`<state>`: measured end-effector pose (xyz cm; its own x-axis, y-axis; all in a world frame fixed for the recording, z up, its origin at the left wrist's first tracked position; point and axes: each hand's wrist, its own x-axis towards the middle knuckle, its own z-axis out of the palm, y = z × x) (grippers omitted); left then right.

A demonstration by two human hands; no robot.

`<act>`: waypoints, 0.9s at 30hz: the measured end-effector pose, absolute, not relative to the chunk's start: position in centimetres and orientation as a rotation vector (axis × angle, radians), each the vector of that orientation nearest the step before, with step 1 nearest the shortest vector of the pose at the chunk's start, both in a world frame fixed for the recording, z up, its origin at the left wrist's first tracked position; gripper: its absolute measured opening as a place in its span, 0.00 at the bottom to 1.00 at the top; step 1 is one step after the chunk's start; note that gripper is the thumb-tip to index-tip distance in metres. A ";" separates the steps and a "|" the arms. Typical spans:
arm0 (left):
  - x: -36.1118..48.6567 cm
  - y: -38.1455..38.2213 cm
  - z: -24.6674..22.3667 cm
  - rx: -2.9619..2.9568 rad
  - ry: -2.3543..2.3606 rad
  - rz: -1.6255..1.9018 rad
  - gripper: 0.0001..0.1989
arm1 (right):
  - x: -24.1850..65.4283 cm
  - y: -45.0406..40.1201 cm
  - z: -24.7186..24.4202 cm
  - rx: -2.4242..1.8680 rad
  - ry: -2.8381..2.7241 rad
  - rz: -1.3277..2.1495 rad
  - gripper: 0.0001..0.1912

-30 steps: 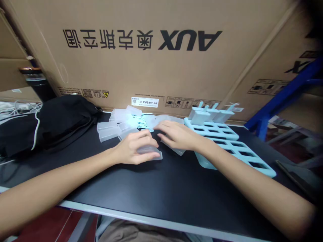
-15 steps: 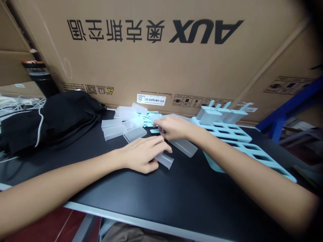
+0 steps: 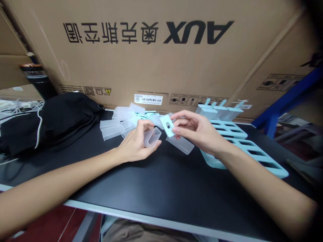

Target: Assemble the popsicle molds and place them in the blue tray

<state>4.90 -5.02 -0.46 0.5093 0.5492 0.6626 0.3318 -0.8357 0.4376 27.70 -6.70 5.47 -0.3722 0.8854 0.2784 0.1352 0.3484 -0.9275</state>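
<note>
Gripping an open clear mould [image 3: 155, 135], half hidden, the left hand [image 3: 135, 143] holds it just beside a blue lid [image 3: 166, 121] pinched in the right hand [image 3: 199, 129], above the black table [image 3: 164, 188]. The right forearm [image 3: 254, 174] covers part of a blue rack [image 3: 210, 161] holding four stick-topped moulds [image 3: 208, 113].

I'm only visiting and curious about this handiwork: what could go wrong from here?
The left grip holds a translucent container between thumb and fingers; it might slip. The right grip pinches a pale-blue piece near its edge, so that could drop. A loose container lies on the black table close by and might get knocked.
</note>
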 end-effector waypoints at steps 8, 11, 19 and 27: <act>4.6 -4.7 -0.3 2.653 0.587 1.251 0.41 | 24.1 -9.0 3.2 -0.778 -1.611 1.591 0.18; 4.4 -4.7 0.0 2.686 0.479 1.200 0.26 | 23.8 -9.4 2.9 -0.790 -1.628 1.622 0.18; 4.6 -5.5 0.4 2.856 0.461 0.998 0.18 | 25.9 -6.4 5.3 -1.076 -2.054 0.885 0.09; 5.1 -6.1 0.4 3.128 0.445 0.662 0.29 | 22.8 5.8 7.5 -1.323 -2.800 -0.575 0.15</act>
